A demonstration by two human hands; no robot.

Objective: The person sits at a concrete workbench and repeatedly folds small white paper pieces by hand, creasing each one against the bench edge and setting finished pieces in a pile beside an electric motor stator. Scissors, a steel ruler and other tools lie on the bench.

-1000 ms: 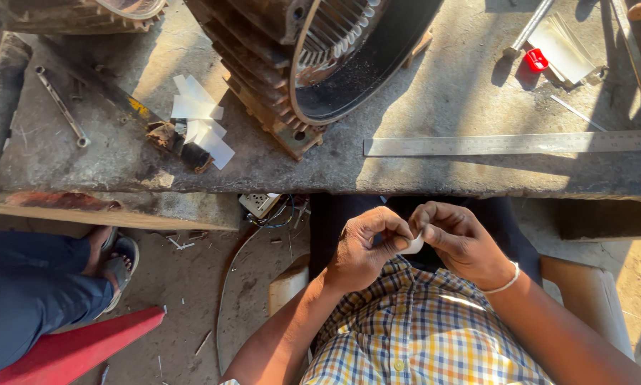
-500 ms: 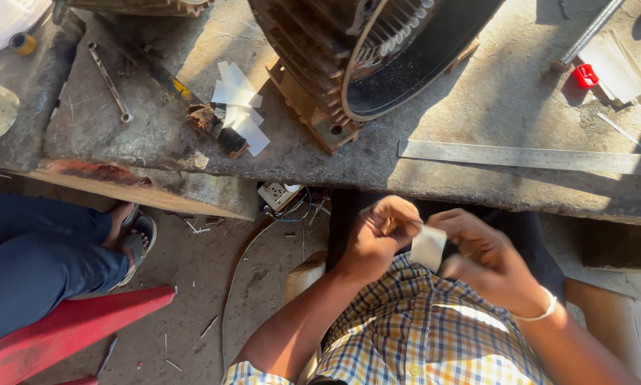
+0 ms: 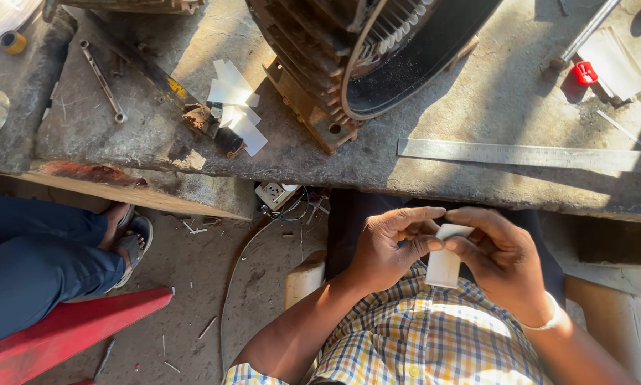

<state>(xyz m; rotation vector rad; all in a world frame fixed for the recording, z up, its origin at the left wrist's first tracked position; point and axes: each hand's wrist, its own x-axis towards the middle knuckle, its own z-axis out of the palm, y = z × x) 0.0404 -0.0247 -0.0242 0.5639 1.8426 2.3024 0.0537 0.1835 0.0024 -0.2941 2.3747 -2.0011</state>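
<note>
So the rough grey stone bench (image 3: 477, 121) runs across the top of the frame. The big ribbed metal motor housing (image 3: 349, 64) sits top centre on it, with a fan of white paper strips (image 3: 233, 107) just to its left and a slim steel spanner (image 3: 103, 80) further left. The long steel ruler (image 3: 527, 155) lies on the bench's right part, a small red cap (image 3: 585, 73) above it. Below the bench edge, centre-right, both hands (image 3: 448, 249) meet around a small white paper slip (image 3: 445, 260). Lower left: another person's sandalled foot (image 3: 129, 239) above a red plastic seat (image 3: 64, 331).

White slip (image 3: 445, 265) now unfolded (both hands)
</note>
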